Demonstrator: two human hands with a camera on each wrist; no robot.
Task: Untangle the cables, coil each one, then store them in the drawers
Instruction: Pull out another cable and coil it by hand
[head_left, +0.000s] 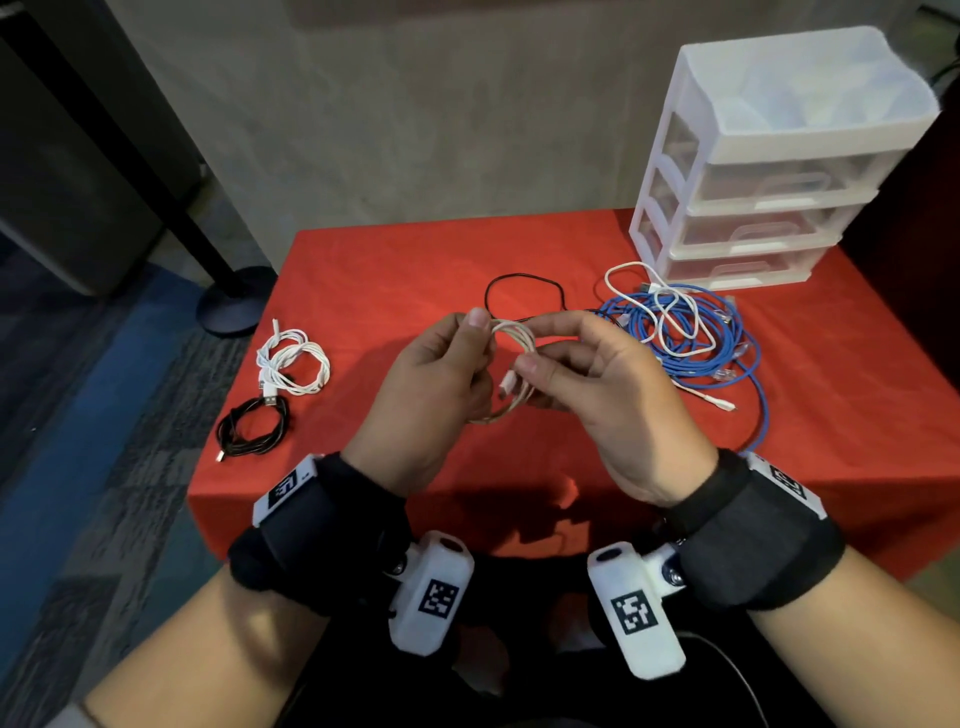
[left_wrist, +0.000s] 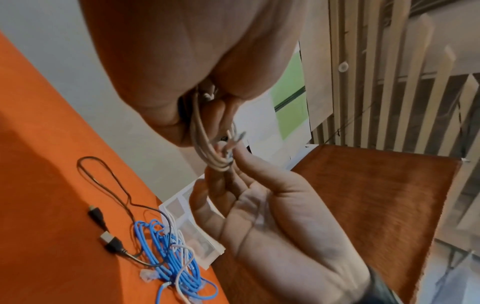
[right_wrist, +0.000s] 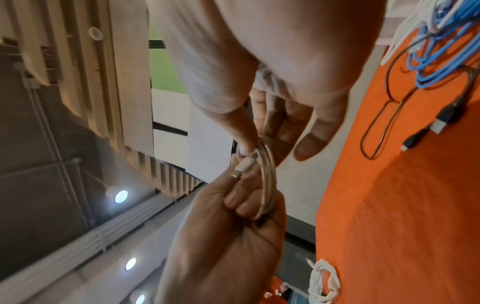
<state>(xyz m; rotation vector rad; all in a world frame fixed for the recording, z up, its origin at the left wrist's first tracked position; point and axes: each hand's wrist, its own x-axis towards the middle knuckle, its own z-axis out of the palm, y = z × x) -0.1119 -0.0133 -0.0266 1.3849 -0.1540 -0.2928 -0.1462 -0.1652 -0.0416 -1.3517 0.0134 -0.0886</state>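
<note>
Off-white, thin, springy cable (head_left: 511, 358) at frame centre, coiled in 1 small bundle: left hand (head_left: 431, 384) grips the loops, right hand (head_left: 587, 384) pinches its plug end.

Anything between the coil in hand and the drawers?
The drawer unit has all drawers shut, and the tangled blue cable lies right before it. Both hands hold the beige coil above the table.

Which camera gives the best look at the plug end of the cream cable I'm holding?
The right wrist view: the cream cable's plug sits unobstructed against the left hand. The head view shows it small between both hands. In the left wrist view it is blurred.
</note>
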